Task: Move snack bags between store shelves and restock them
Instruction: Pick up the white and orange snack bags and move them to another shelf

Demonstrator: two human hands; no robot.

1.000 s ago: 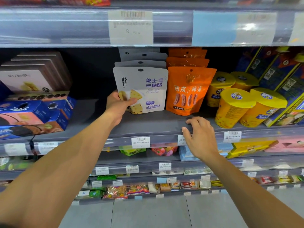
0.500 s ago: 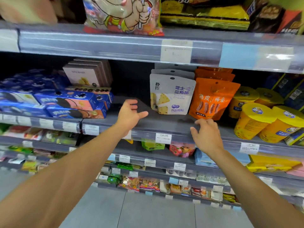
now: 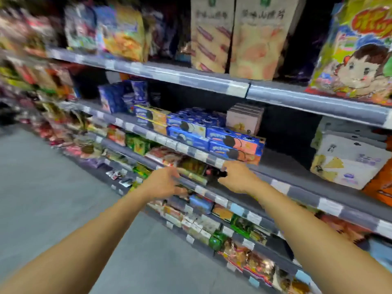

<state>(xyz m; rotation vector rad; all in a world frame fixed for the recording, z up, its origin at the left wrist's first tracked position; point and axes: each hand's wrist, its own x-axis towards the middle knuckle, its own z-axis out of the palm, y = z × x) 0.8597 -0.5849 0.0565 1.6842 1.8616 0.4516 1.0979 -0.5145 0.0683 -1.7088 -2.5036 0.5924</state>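
Observation:
The frame is blurred by motion. My left hand point(image 3: 164, 183) hovers in front of a lower shelf rail, fingers loosely spread and holding nothing. My right hand point(image 3: 237, 177) is beside it at the edge of the grey shelf point(image 3: 282, 166), fingers reaching toward dark snack packs point(image 3: 197, 166) on the shelf below; I cannot tell whether it touches them. The white triangle-cheese bags point(image 3: 347, 164) stand at the far right of the grey shelf, with an orange bag point(image 3: 379, 187) beside them. Both are well to the right of my hands.
Blue cookie boxes point(image 3: 233, 143) are stacked just behind my right hand, with pale boxes point(image 3: 244, 119) further back. Tall beige bags point(image 3: 239, 35) and a cartoon bag point(image 3: 356, 60) fill the upper shelf. Lower shelves hold several small snack packs. Grey floor point(image 3: 53, 187) lies left.
The view has swung left and the bags slid to the right edge. My left hand has let go of the white bag and dropped; my right hand has left the shelf edge and moved left.

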